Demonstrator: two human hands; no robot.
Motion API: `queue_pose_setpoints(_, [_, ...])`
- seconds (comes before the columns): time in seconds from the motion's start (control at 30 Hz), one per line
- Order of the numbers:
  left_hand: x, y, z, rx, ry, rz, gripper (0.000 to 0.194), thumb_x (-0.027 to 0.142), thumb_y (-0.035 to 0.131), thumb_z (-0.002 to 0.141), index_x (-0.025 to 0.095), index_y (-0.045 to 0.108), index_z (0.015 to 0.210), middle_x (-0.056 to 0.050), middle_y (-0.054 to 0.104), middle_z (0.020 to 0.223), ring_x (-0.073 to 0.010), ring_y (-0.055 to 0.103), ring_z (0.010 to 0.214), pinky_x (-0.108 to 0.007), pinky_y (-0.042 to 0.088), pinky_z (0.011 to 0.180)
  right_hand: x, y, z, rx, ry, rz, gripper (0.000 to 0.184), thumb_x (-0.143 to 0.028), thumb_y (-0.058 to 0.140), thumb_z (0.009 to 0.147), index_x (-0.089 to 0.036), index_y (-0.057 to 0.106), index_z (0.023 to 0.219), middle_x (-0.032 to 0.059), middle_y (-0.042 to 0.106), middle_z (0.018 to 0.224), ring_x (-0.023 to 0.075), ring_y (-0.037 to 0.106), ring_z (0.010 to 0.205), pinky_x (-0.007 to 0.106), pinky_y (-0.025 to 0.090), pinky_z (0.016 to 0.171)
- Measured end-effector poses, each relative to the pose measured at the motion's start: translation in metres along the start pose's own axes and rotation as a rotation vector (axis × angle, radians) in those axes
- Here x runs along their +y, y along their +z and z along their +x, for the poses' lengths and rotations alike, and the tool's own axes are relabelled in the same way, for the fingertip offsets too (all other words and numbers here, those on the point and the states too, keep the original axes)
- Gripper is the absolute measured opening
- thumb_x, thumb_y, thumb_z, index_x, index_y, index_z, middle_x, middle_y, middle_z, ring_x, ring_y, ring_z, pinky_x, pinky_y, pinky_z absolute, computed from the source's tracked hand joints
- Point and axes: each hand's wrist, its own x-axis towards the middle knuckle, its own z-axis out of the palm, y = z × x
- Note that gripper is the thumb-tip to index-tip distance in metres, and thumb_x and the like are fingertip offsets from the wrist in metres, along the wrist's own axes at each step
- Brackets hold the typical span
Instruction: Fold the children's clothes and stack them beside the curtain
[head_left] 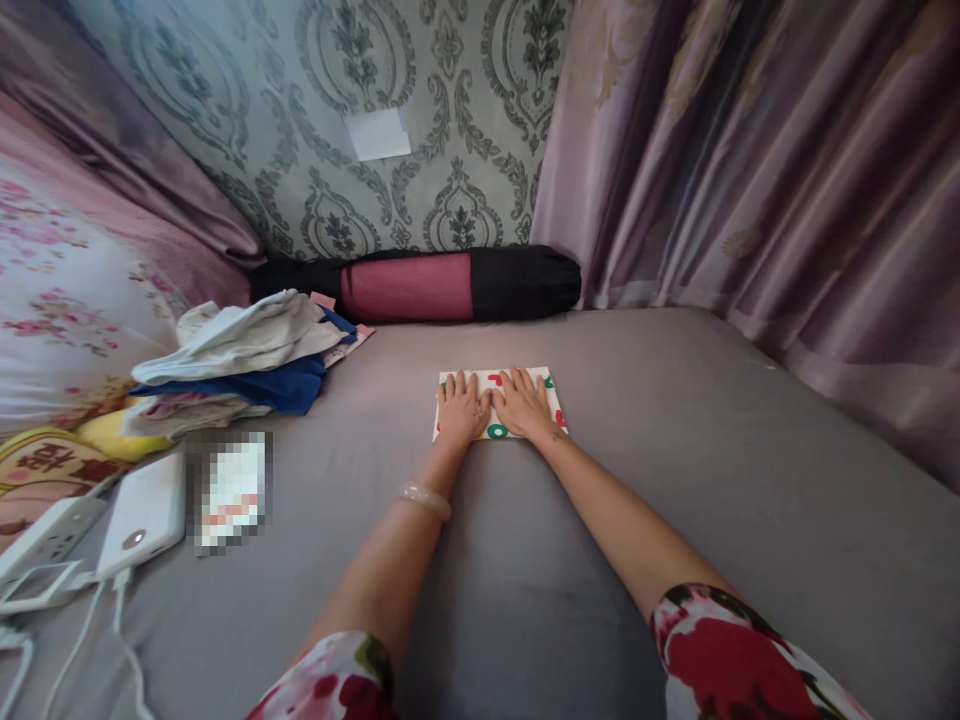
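Note:
A flat white rectangle printed with red and green letters (498, 431) lies on the grey bed sheet; whether it is folded cloth, paper or a thin book I cannot tell. My left hand (463, 408) rests palm down on its left half, fingers spread and pointing away from me. On the right half lies my right hand (523, 402), also flat with the fingers apart. The two thumbs come close together near the middle. Both palms cover much of the print. A pale bangle (425, 500) circles my left wrist.
At the left is a pile of folded clothes (240, 345). Nearer me lie a white power bank (142, 515) with cables, a power strip (56, 535) and a blurred-out item (232, 495). A long black and maroon bag (409, 287) lies along the wall, with curtains (712, 150) at the right.

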Motion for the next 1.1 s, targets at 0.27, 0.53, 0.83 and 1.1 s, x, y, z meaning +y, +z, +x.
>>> queue_pose_setpoints(0.27, [-0.005, 0.007, 0.003, 0.004, -0.127, -0.078, 0.068, 0.051, 0.021, 0.096, 0.010, 0.033, 0.147, -0.018, 0.030, 0.155, -0.0312, 0.023, 0.144, -0.050, 0.021, 0.115, 0.002, 0.002, 0.002, 0.059, 0.154, 0.009, 0.061, -0.041, 0.026, 0.098, -0.004, 0.036, 0.146, 0.0174, 0.031, 0.154, 0.0302, 0.022, 0.142, 0.046, 0.012, 0.115])
queue_pose_setpoints(0.53, [-0.019, 0.001, 0.004, -0.076, -0.070, -0.093, 0.066, 0.053, 0.021, 0.095, 0.017, 0.031, 0.149, -0.013, 0.027, 0.157, -0.0281, 0.021, 0.145, -0.051, 0.018, 0.116, 0.014, -0.003, -0.002, 0.026, 0.169, 0.005, 0.061, -0.040, 0.028, 0.097, -0.006, 0.033, 0.147, 0.0162, 0.031, 0.154, 0.0298, 0.024, 0.142, 0.045, 0.016, 0.114])
queue_pose_setpoints(0.83, [-0.056, -0.004, 0.000, -0.153, 0.078, -0.075, 0.062, 0.053, 0.019, 0.096, 0.023, 0.028, 0.150, -0.008, 0.023, 0.159, -0.0242, 0.019, 0.146, -0.048, 0.014, 0.117, 0.043, -0.014, -0.009, -0.124, 0.027, 0.024, 0.061, -0.040, 0.019, 0.099, -0.010, 0.025, 0.151, 0.0104, 0.022, 0.158, 0.0234, 0.016, 0.146, 0.044, 0.014, 0.116])
queue_pose_setpoints(1.1, [-0.063, -0.006, -0.003, -0.130, 0.102, -0.095, 0.060, 0.049, 0.018, 0.097, 0.021, 0.031, 0.149, -0.007, 0.027, 0.158, -0.0211, 0.022, 0.146, -0.042, 0.015, 0.118, 0.061, -0.023, -0.017, -0.140, 0.011, -0.003, 0.061, -0.041, 0.018, 0.099, -0.010, 0.025, 0.151, 0.0122, 0.023, 0.158, 0.0223, 0.020, 0.144, 0.044, 0.016, 0.116])
